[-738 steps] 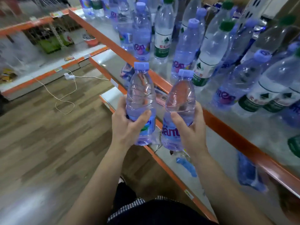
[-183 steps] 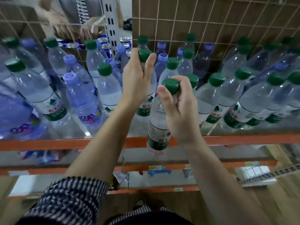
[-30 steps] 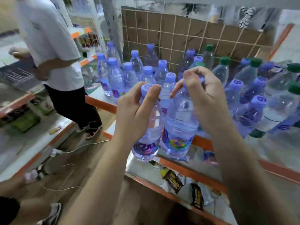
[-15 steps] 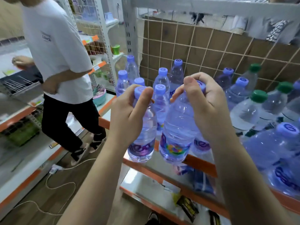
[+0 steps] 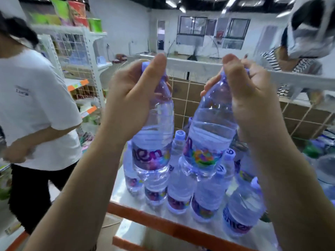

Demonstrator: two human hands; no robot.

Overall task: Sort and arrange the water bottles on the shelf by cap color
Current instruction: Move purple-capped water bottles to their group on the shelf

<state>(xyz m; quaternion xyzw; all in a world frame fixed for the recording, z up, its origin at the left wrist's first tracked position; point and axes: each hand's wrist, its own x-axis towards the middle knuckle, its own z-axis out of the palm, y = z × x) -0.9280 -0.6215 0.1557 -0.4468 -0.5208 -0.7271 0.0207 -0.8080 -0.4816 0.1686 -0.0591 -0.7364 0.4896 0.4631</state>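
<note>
The left hand (image 5: 130, 100) pinches the left bottle (image 5: 154, 142) at its purple cap, thumb up over the top and fingers curled round the neck, so the bottle hangs below the hand. The right hand (image 5: 253, 102) grips the right bottle (image 5: 208, 134) the same way, fingers closed over its cap. The two bottles hang side by side between the wrists, slightly apart. Right under them, the standing bottles (image 5: 179, 192) with purple caps crowd the shelf (image 5: 159, 221). Left of the left hand is a person in a white shirt (image 5: 36, 109).
</note>
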